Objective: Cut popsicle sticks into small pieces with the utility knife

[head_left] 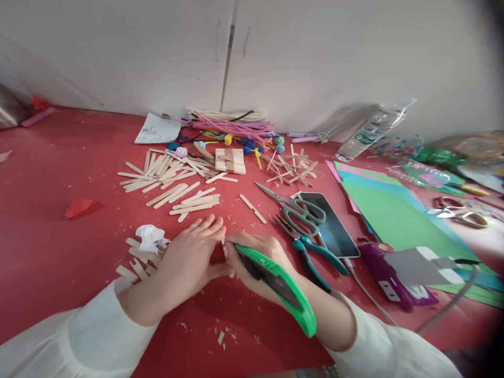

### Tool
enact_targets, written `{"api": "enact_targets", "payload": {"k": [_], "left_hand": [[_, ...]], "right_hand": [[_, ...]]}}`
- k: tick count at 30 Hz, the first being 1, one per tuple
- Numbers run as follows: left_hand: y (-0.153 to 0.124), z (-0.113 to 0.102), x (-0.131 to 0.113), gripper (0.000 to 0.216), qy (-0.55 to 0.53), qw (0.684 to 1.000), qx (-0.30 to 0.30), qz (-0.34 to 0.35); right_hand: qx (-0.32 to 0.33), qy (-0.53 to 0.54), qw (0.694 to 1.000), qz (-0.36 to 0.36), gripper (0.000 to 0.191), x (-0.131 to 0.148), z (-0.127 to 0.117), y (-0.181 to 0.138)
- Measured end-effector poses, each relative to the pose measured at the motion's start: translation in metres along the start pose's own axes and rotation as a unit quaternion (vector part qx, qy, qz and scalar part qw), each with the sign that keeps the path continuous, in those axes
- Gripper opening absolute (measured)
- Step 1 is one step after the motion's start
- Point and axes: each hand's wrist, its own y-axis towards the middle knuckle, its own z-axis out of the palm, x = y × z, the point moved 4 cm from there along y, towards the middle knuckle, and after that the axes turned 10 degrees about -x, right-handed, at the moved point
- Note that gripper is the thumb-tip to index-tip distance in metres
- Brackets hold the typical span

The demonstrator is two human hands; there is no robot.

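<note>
From my end I see two bare hands working close together over the red table [55,257], near its front edge, which crosses the bottom of the view. The right hand [265,260] has its fingers clenched around a green utility knife [286,289], whose tail slants back over the wrist; the blade end is hidden from me. The left hand [192,254] lies palm down, fingers stretched forward and side by side, thumb set apart. A small wooden stick piece [224,249] shows in the narrow gap between the hands; I cannot tell whether the left fingers are gripping it or only resting against it.

My tightest side is the right: teal-handled pliers [302,247] lie just beside the right forearm, touching the grey-handled scissors [289,203], whose handles overlap the left edge of a smartphone [334,231]. Past the phone, green paper [389,205] fans toward the right.

Ahead, a lone craft stick [253,208] lies between the scissors and the craft stick pile [161,170]; farther on, white cabinet doors [118,58] wall off the back edge. Close by the left forearm, crumpled tissue [150,236] rests on cut stick pieces [137,257]. I have most room farther left, around a red scrap [81,208], and toward me, where wood shavings [221,337] are scattered.
</note>
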Motion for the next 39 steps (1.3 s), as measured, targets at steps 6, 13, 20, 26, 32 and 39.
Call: {"api": "enact_targets", "payload": {"k": [6,13,20,26,32,39], "left_hand": [[0.0,0.0,-0.001,0.058,0.008,1.0,-0.011,0.011],[-0.001,0.006,0.002,0.057,0.007,0.999,-0.039,0.022],[-0.002,0.005,0.001,0.06,0.005,0.999,-0.034,0.017],[-0.002,0.004,0.002,0.061,-0.021,0.999,-0.042,0.006],[-0.001,0.006,0.002,0.063,0.006,0.999,-0.038,0.015],[0.0,0.004,0.003,0.061,0.03,0.999,-0.018,0.016]], "right_hand": [[-0.045,0.113,0.984,0.131,0.018,-0.013,-0.001,0.005],[-0.104,0.322,0.874,0.349,0.02,-0.04,0.012,-0.005],[-0.131,0.368,0.814,0.43,0.018,-0.044,0.014,-0.002],[-0.134,0.378,0.798,0.451,0.011,-0.044,0.014,0.0],[-0.118,0.379,0.785,0.477,0.005,-0.045,0.014,0.004],[-0.081,0.291,0.898,0.32,0.013,-0.033,-0.001,0.0]]}}
